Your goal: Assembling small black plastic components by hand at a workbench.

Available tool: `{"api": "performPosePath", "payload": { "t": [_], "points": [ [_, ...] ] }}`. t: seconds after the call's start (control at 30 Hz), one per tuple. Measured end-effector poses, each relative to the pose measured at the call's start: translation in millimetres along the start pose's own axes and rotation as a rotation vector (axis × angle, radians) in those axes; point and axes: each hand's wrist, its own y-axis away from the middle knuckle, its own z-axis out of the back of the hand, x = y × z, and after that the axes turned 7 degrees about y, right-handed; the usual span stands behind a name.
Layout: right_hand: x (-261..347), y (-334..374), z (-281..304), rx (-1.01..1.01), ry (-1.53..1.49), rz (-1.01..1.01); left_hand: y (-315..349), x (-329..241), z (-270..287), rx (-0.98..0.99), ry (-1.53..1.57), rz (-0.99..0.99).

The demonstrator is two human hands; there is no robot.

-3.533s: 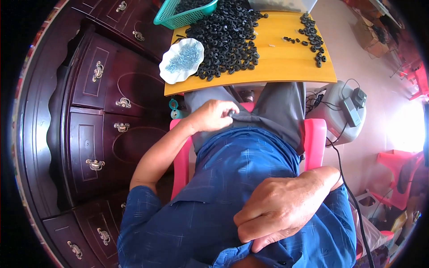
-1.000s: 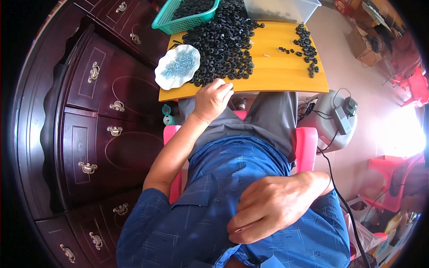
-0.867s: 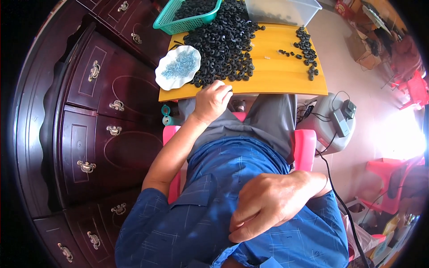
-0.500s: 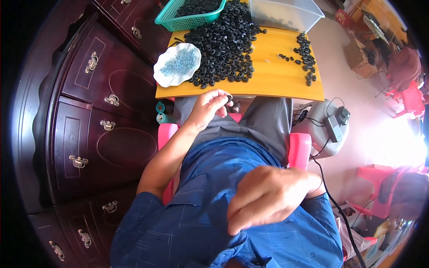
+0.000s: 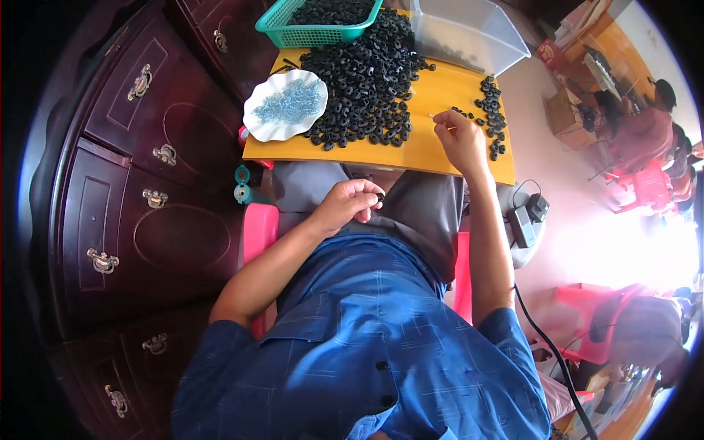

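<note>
Broadly, a dark red wooden cabinet (image 5: pixel 187 220) with ornate metal handles fills the left side, and a pinkish floor (image 5: pixel 532 110) spreads away on the right into strong window glare. A yellow counter (image 5: pixel 451 82) stands in front of the person, who sits in a pink chair (image 5: pixel 258 231) in a blue shirt (image 5: pixel 352 308) and grey trousers. Beyond it on the right are a cardboard box (image 5: pixel 570 117) and a smaller red box (image 5: pixel 551 53), whose markings are too small to read. At the counter's far edge sit a clear bin (image 5: pixel 469 29) and, to its left, a green basket (image 5: pixel 323 35) of black bits. A heap (image 5: pixel 367 88) of black ring-like pieces covers the middle of the counter; just beside it, at the left edge, lies a wavy white dish (image 5: pixel 279 135) of clear bluish slivers (image 5: pixel 290 99). A thin scatter (image 5: pixel 493 110) of similar black pieces runs down the right edge. The right hand (image 5: pixel 463 141) reaches over the counter near that scatter, its fingers bent together; a pale speck (image 5: pixel 431 115) shows at their tips, but I cannot tell whether they grip it. Above the lap, the left hand (image 5: pixel 347 204) pinches one black piece (image 5: pixel 380 197) between thumb and forefinger.
</note>
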Motion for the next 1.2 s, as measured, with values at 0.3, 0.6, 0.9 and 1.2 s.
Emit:
{"api": "performPosePath", "payload": {
  "t": [0.3,0.6,0.9,1.2],
  "points": [
    [-17,-25,-32,-0.076,0.394,-0.100,2,0,-1,-0.021,0.022,0.003],
    [-12,-23,-32,-0.179,0.312,-0.026,3,-7,0,-0.059,-0.013,-0.031],
    [25,-2,-40,-0.083,-0.009,0.122,0,2,3,-0.015,-0.005,-0.016],
    [33,-6,-56,-0.057,0.113,0.170,3,-3,1,-0.074,-0.016,-0.013]
  ]
}}
